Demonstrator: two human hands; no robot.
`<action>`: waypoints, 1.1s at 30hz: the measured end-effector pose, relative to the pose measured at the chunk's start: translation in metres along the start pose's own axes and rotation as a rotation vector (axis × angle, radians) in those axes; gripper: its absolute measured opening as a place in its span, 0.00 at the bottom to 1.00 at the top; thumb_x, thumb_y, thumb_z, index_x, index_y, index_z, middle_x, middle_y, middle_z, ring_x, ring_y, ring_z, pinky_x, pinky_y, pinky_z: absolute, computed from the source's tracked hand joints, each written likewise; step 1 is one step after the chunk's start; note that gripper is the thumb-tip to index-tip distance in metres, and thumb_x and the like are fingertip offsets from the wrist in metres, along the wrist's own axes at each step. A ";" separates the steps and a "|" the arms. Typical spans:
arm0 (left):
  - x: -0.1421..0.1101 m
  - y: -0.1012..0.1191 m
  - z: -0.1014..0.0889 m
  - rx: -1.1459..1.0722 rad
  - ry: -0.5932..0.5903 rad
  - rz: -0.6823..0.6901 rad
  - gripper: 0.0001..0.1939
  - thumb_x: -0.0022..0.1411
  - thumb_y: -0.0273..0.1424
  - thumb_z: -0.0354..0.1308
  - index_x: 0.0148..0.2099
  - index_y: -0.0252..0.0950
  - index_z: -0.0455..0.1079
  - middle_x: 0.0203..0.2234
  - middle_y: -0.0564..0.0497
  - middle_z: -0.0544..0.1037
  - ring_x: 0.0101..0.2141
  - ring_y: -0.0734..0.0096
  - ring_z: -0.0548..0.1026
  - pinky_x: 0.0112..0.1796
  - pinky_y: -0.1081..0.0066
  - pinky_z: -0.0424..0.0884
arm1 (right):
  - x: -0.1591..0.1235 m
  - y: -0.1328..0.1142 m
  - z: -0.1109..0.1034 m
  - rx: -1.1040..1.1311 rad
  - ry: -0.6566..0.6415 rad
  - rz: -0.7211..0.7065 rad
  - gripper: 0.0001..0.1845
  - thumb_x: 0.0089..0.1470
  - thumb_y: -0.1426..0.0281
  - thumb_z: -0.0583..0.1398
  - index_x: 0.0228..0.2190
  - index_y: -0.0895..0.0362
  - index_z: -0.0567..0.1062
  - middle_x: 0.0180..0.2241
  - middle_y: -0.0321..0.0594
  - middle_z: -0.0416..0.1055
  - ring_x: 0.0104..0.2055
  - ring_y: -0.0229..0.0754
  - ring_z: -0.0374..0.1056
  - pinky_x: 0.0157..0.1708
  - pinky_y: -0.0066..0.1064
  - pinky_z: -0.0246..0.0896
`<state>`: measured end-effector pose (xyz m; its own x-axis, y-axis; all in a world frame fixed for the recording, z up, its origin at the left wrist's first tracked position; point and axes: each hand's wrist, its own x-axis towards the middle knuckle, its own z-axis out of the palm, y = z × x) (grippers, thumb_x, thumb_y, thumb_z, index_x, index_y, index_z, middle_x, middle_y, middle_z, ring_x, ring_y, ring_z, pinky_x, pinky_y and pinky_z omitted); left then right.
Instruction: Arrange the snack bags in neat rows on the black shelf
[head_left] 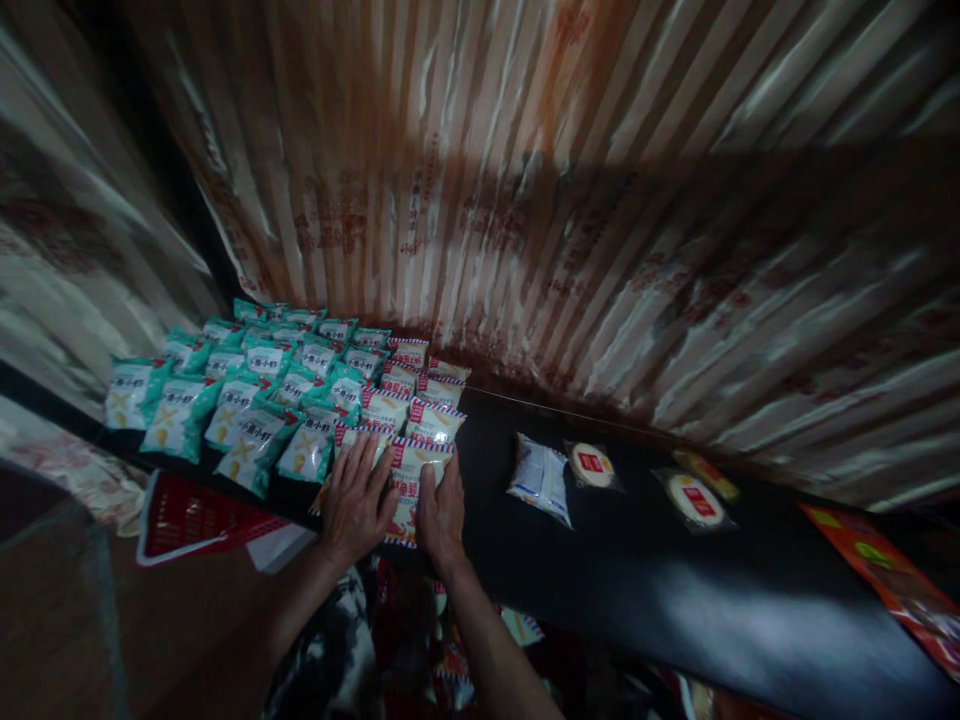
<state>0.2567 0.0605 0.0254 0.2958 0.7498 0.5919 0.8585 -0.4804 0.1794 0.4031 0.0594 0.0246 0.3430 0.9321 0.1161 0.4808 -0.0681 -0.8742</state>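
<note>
My right hand [442,510] grips the right edge of a white snack packet [409,485] with red print and a striped border, its thumb on the front. My left hand [361,500] lies with fingers stretched flat over another such packet [351,438], which it mostly covers; its thumb touches the left side of the packet in my right hand. Behind my fingers, more red-and-white packets [433,422] stand in short rows. To their left, several teal-and-white snack packets [251,440] are lined up close together.
The black shelf [600,560] runs to the right, bearing a silvery-blue packet [540,478], two round wrapped items [592,464], a small yellow packet [706,474] and an orange bag [874,560]. Corrugated sheeting [525,200] rises behind. Below the front edge hangs a red piece [195,520]; more packets lie beneath.
</note>
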 end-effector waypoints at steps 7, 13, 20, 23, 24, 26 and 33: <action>-0.002 -0.002 0.000 0.003 0.006 0.037 0.31 0.62 0.36 0.51 0.65 0.38 0.51 0.63 0.41 0.55 0.64 0.51 0.48 0.60 0.47 0.49 | 0.003 -0.003 -0.005 0.067 0.034 0.011 0.40 0.57 0.49 0.45 0.62 0.63 0.51 0.62 0.55 0.53 0.64 0.51 0.49 0.59 0.46 0.46; -0.002 -0.002 0.001 0.018 -0.017 0.038 0.30 0.62 0.36 0.51 0.65 0.37 0.52 0.63 0.40 0.55 0.64 0.52 0.49 0.60 0.48 0.49 | 0.005 -0.007 -0.002 0.083 -0.020 -0.017 0.39 0.58 0.51 0.46 0.62 0.62 0.51 0.60 0.54 0.57 0.62 0.50 0.54 0.59 0.45 0.48; -0.003 0.003 0.000 0.018 0.042 0.085 0.30 0.62 0.35 0.51 0.65 0.36 0.53 0.63 0.40 0.56 0.63 0.50 0.49 0.59 0.48 0.50 | 0.012 -0.010 -0.010 0.125 -0.025 0.019 0.39 0.59 0.51 0.45 0.63 0.62 0.49 0.63 0.52 0.51 0.65 0.49 0.48 0.61 0.45 0.45; -0.001 0.006 0.000 0.043 0.003 0.103 0.30 0.62 0.35 0.51 0.65 0.37 0.54 0.63 0.40 0.56 0.63 0.51 0.50 0.59 0.49 0.49 | 0.016 -0.010 -0.005 0.129 -0.035 -0.004 0.39 0.59 0.51 0.45 0.63 0.62 0.49 0.64 0.52 0.49 0.65 0.48 0.46 0.62 0.45 0.42; 0.000 0.007 0.000 0.049 -0.003 0.105 0.30 0.62 0.35 0.51 0.65 0.37 0.53 0.63 0.40 0.56 0.63 0.51 0.49 0.59 0.49 0.49 | 0.017 -0.009 -0.004 0.128 -0.036 -0.011 0.39 0.59 0.51 0.44 0.63 0.63 0.49 0.64 0.53 0.49 0.65 0.48 0.46 0.62 0.45 0.42; 0.001 0.007 0.000 0.051 -0.003 0.113 0.30 0.62 0.35 0.51 0.65 0.36 0.53 0.63 0.39 0.56 0.63 0.51 0.49 0.59 0.49 0.50 | 0.018 -0.008 -0.001 0.130 -0.033 -0.028 0.39 0.59 0.51 0.44 0.62 0.64 0.50 0.64 0.53 0.49 0.65 0.48 0.46 0.62 0.45 0.42; -0.001 0.002 0.002 0.023 0.027 0.138 0.30 0.62 0.34 0.52 0.64 0.34 0.53 0.61 0.37 0.58 0.63 0.49 0.50 0.58 0.47 0.51 | 0.024 -0.003 -0.004 0.117 0.034 -0.006 0.36 0.60 0.53 0.43 0.62 0.64 0.52 0.64 0.52 0.48 0.66 0.48 0.44 0.63 0.46 0.40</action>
<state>0.2588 0.0596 0.0236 0.4006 0.6646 0.6308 0.8198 -0.5674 0.0772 0.4125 0.0804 0.0321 0.3683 0.9197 0.1358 0.3864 -0.0186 -0.9222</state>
